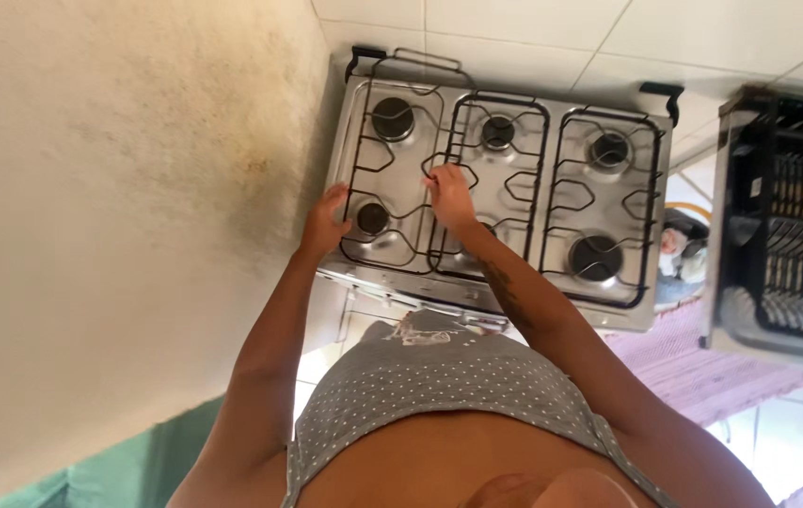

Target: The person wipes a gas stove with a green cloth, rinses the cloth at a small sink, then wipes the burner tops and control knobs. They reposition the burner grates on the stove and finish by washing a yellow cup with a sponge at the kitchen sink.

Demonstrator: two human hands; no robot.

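Note:
A stainless steel gas stove [514, 282] with several burners stands in front of me. Three black wire grates cover its top. My left hand [325, 222] grips the outer edge of the left grate [395, 150], beside the near left burner [372, 218]. My right hand [449, 196] closes on the same grate's inner edge, where it meets the middle grate [500, 169]. The left grate lies on the stove top between my two hands. The right grate [608, 202] lies untouched.
A stained cream wall [119, 188] runs close along the stove's left side. A black dish rack [792, 235] stands to the right. A pink rug [702, 372] lies on the white tiled floor, and white tiles [533, 38] back the stove.

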